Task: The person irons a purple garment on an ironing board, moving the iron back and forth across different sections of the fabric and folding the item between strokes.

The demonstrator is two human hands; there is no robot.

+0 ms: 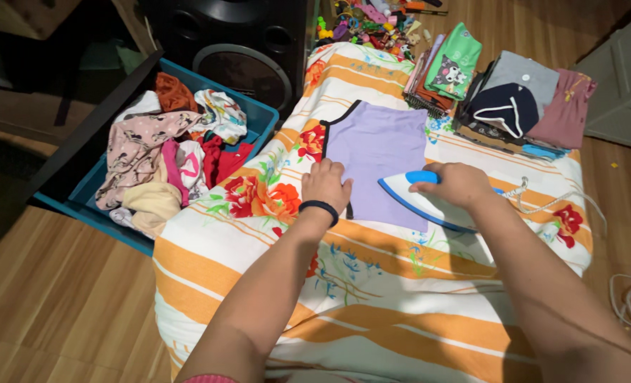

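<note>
The handle of a white and blue iron (423, 201) is gripped by the right hand (457, 183), the fingers being closed around it, and the iron's sole is laid flat on the lower right part of a lilac sleeveless top (375, 152) with its tip turned toward the left hand. The left hand (325, 186), on whose wrist a dark band (319, 208) is worn, is pressed flat and open on the lower left edge of the top, beside its dark trim; nothing is grasped by it. The top is spread near the middle of a padded cover striped in orange and white with printed flowers (372, 298), which is laid on a wooden floor (60, 298). A broad stretch of bare cover is left between the top and the near edge, while less room is seen at the far edge, where folded clothes are stacked (514, 99), a green piece (454, 62) lying at their left. The iron's cord (542, 202) is trailed over the cover's right edge to the floor. Close against the left edge a blue tub (262, 117) heaped with crumpled clothes (166, 152) is set, and behind it a black loudspeaker (241, 50) is seen. Small colourful toys (372, 18) are scattered on the floor past the far edge.
</note>
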